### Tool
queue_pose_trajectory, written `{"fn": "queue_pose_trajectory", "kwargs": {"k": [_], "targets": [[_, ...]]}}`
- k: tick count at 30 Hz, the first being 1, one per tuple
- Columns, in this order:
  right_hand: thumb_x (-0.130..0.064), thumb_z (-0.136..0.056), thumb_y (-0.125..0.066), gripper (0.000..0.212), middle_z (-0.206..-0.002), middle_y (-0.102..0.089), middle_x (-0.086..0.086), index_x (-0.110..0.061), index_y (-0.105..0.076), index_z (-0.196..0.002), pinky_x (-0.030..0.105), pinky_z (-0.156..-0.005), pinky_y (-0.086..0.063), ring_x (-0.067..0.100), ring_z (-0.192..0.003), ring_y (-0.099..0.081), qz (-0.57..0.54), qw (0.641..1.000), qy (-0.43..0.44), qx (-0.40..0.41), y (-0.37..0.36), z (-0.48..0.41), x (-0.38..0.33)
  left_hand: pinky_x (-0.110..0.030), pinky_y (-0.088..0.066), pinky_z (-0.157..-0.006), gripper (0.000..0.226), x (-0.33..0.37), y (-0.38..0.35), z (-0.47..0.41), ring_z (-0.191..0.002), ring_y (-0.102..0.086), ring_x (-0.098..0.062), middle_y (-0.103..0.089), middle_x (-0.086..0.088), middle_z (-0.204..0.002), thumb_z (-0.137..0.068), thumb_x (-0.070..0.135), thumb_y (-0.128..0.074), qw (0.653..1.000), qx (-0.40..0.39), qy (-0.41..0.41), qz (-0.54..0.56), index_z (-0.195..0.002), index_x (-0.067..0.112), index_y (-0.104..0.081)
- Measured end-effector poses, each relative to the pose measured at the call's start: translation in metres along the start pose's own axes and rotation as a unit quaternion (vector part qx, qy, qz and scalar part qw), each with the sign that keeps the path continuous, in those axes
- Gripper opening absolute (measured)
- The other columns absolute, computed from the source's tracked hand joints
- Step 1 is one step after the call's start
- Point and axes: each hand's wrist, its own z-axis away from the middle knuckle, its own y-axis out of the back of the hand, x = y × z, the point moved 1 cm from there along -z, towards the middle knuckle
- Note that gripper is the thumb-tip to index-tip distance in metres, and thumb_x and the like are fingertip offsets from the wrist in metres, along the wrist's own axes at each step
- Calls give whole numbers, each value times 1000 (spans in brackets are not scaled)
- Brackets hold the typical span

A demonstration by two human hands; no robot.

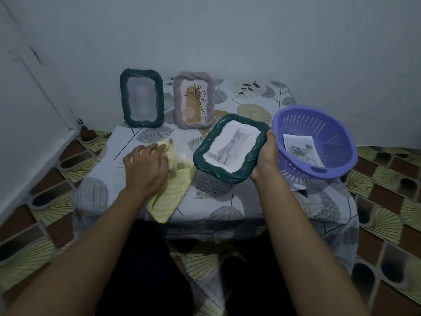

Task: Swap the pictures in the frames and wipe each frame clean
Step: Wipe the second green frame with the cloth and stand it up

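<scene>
Cat-picture frame (230,148), green twisted rim, is held tilted above the table (227,201); your right hand (266,156) grips its right edge, thumb on the rim. Your left hand (145,165) is curled round the bunched top of the yellow cloth (168,197), which lies on the table just left of the frame. Wiping looks next: gather the cloth into a pad, brace the frame, and work the rim grooves as well as the face. Mind the purple basket (341,137) just beside your right hand.

You face a plain pale wall (227,30), dimly lit. Your cloth-draped table (227,201) shows a leaf print. Fan-patterned floor (387,224) surrounds it.
</scene>
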Motion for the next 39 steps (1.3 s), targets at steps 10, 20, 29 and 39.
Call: {"fn": "queue_pose_trajectory", "kwargs": {"k": [10, 20, 29, 39], "targets": [[-52, -101, -36, 55, -120, -70, 15, -12, -64, -128, 48, -95, -54, 36, -110, -66, 8, 1000, -28, 4, -1, 1, 12, -51, -34, -101, 62, -4, -33, 22, -129, -47, -27, -49, -1, -147, -91, 57, -30, 990, -68, -81, -88, -138, 22, -47], [-57, -97, -41, 55, -115, -73, 13, -16, -68, -123, 55, -98, -51, 36, -106, -68, 70, 995, -61, 19, -3, 18, 30, -56, -25, -107, 44, -40, -21, -4, -129, -46, -32, -52, -3, -141, -99, 46, -45, 990, -53, 25, -131, -134, 21, -48], [-49, -103, -40, 45, -98, -75, 9, -18, -70, -93, 50, -89, -57, 31, -93, -71, 113, 992, -10, 53, -11, 33, 35, -51, -29, -111, 58, 29, 12, -14, -136, -34, -29, -47, -7, -145, -85, 46, -51, 995, -38, -17, 96, -138, 22, -49], [-34, -101, -51, 32, -75, -71, 6, -13, -67, -82, 33, -64, -57, 20, -66, -68, 110, 993, 26, 46, -15, 46, 15, -36, -50, -89, 67, 101, 18, 28, -108, -57, -15, -59, 5, -124, -76, 61, -70, 972, -112, -177, 108, -132, 27, -56]]}}
